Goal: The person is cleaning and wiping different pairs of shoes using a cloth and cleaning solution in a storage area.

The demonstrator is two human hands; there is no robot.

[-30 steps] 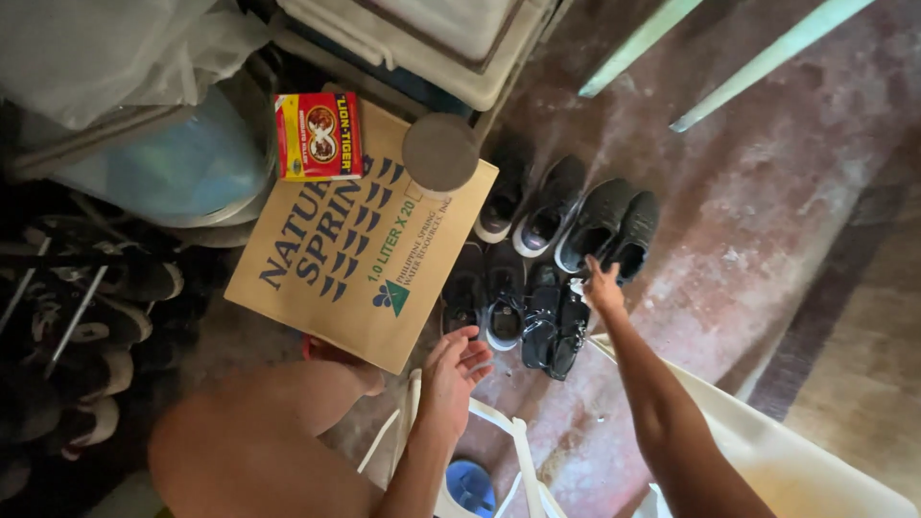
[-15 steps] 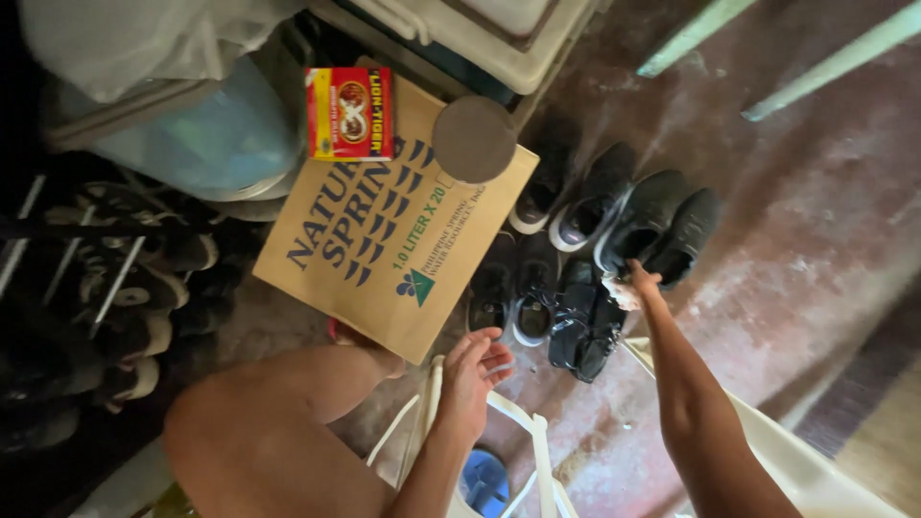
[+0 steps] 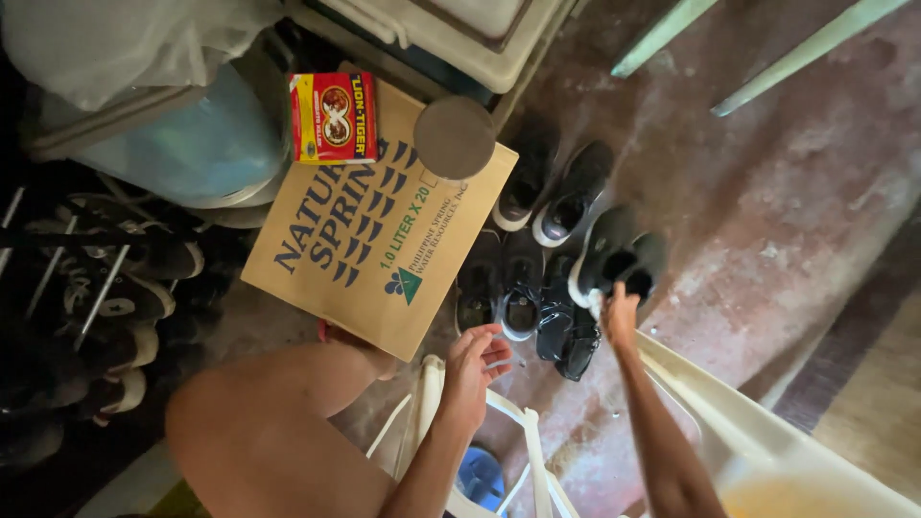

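Note:
My right hand (image 3: 620,314) reaches out to a row of shoes on the floor and pinches the white heel edge of a dark sneaker (image 3: 606,251). Its mate (image 3: 649,264) lies right beside it. My left hand (image 3: 473,369) hovers with fingers apart over the white handles of a white bag (image 3: 526,443), holding nothing. Something blue (image 3: 479,475) shows inside the bag. More dark shoes (image 3: 523,293) and glossy black ones (image 3: 568,331) lie between my two hands.
A brown cardboard box (image 3: 379,235) stands to the left, with a red-and-yellow packet (image 3: 333,117) and a round brown lid (image 3: 454,136) on it. My bent knee (image 3: 259,432) fills the lower left. A shoe rack (image 3: 86,288) sits at far left, and a white tub (image 3: 758,432) at lower right.
My right hand has stayed at the dark sneakers and closed on one heel. My left hand has stayed over the bag handles. The view has shifted a little.

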